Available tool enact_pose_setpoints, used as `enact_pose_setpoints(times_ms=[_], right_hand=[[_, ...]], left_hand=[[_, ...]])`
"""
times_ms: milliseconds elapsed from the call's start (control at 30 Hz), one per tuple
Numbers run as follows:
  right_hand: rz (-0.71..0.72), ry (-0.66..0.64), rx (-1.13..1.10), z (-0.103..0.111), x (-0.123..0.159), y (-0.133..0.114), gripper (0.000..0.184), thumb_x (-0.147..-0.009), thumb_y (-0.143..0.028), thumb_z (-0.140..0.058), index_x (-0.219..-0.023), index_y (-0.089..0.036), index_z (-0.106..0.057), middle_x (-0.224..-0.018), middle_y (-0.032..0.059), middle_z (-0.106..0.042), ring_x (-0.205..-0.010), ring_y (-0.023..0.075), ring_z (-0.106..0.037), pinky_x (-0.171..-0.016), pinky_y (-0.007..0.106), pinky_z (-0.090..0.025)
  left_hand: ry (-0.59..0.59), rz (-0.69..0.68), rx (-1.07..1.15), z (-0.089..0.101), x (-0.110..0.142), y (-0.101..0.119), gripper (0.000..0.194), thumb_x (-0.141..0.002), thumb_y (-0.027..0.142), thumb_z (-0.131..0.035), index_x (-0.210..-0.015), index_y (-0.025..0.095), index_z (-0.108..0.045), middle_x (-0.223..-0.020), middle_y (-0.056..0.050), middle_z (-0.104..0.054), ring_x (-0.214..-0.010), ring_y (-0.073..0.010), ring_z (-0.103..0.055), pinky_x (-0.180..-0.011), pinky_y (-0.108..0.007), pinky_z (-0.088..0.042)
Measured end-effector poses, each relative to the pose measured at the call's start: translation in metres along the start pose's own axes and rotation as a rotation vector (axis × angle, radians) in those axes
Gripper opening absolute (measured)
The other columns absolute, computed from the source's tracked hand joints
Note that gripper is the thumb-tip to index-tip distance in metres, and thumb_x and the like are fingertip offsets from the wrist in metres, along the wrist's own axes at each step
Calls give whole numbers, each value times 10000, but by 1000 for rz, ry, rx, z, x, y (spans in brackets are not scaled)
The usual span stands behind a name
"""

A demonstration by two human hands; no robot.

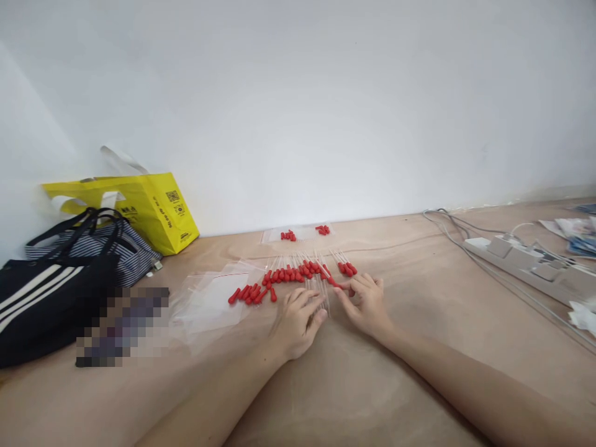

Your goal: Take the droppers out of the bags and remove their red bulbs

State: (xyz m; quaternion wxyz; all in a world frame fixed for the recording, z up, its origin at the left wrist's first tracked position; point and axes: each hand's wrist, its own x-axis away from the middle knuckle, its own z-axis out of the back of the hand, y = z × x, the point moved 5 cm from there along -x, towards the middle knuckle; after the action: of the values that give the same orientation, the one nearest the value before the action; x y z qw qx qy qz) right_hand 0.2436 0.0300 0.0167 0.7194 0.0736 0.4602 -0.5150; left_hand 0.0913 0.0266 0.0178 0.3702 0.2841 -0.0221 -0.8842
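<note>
My right hand (367, 305) has thumb and forefinger pinched on a red bulb (334, 283), rubbery-looking, matte, teardrop-shaped, at the near right end of the main row. My left hand (297, 320) lies low just left of it, fingers loosely curled, thumb beside a bunch of clear tubes (318, 297); cannot tell whether those fingers grip any. Tubes are thin, straight, see-through; glass or plastic, can't tell. Just beyond my hands, the row of red-bulbed droppers (286, 274) lies flat, bulbs packed side by side toward me, slim stems pointing at the wall (354, 112), which is smooth, off-white. Small separate cluster of droppers (347, 268) to the right, same build, stems also pointing away. Left of the row, a loose heap of red bulbs (251, 293), tapered necks, partly against clear bags (212, 301): flat, thin, glossy film, overlapping, wrinkled. Farther back near the wall, a flat clear bag (305, 234) with two small red groups at it; inside or on top, too small to tell. Tabletop (410, 385) is pale wood with wavy grain. Far left: stiff yellow bag (162, 214), striped fabric bag (135, 239), soft black bag (46, 304) with white stripes. Far right: boxy white power strip (526, 266), thin grey cables (447, 231).
</note>
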Motion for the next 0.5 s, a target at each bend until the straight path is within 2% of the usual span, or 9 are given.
enact_pose_setpoints(times_ms=[133, 267, 300, 367, 500], right_hand=[[130, -46, -58, -8, 7, -26, 209, -806, -315, -489, -679, -186, -594, -562, -13, -506, -617, 120, -435, -681, 296, -244], [258, -122, -81, -17, 10, -41, 170, -800, -298, -502, -704, -201, -605, -603, 0, -544, -673, 136, -441, -698, 309, -256], [275, -127, -79, -17, 10, -42, 159, -797, -296, -507, -716, -205, -609, -627, 4, -558, -689, 140, -448, -701, 313, -262], [278, -92, -58, -12, 10, -38, 139, -793, -287, -512, -749, -207, -616, -694, 17, -583, -712, 146, -465, -705, 319, -278], [315, -10, 39, 1, 8, -27, 173, -801, -255, -494, -926, -213, -607, -931, 62, -604, -868, 179, -510, -795, 354, -311]], left_hand=[[114, 273, 228, -2, -2, -8, 332, -866, 344, -340, -834, 183, -629, -775, -39, -651, -773, -178, -567, -704, -349, -462], [152, 368, 472, -10, -3, -17, 276, -853, 340, -361, -858, 168, -578, -800, -39, -660, -734, -151, -611, -631, -275, -486], [165, 361, 447, -8, -2, -21, 255, -850, 326, -373, -875, 165, -568, -819, -44, -663, -745, -154, -616, -647, -283, -486], [194, 294, 254, 0, 1, -27, 212, -835, 304, -415, -872, 172, -577, -832, -48, -667, -778, -174, -615, -728, -341, -464], [222, -14, -154, 20, 10, -29, 161, -825, 219, -453, -869, 210, -609, -825, -21, -686, -896, -203, -598, -932, -488, -290]])
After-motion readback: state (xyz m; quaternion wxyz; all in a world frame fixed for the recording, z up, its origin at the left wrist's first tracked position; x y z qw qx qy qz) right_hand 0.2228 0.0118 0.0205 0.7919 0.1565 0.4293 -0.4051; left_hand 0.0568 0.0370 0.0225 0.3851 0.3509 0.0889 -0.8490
